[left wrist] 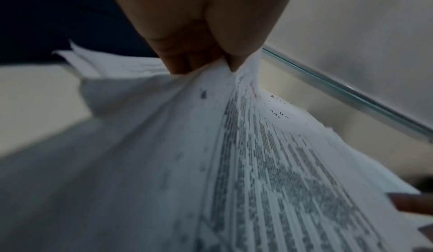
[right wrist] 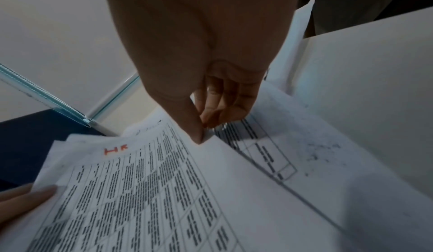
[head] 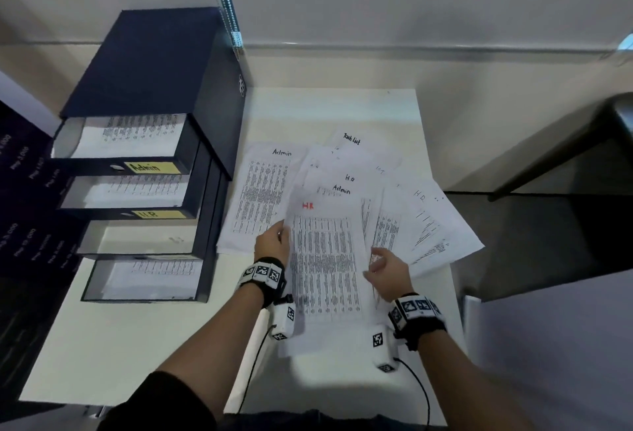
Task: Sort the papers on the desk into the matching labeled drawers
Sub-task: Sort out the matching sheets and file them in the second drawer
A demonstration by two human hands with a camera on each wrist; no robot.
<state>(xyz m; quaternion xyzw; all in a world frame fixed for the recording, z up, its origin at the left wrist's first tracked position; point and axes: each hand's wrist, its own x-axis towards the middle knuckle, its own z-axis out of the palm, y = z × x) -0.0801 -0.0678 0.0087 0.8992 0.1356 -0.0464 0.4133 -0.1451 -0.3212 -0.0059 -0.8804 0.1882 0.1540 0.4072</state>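
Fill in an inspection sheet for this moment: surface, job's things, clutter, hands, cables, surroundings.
Surface: white desk, papers spread over its far right part.
Job's things: red-marked HR sheet lifted above the paper pile; drawer unit at left with four drawers pulled out, Admin drawer on top, HR drawer below it, lower labels not visible.
Clutter: nothing seen.
Hands: left hand pinches the sheet's left edge; right hand pinches its right edge.
Cables: black cable runs from the right wrist; another under the left forearm.
Surroundings: pale wall; dark furniture at right.
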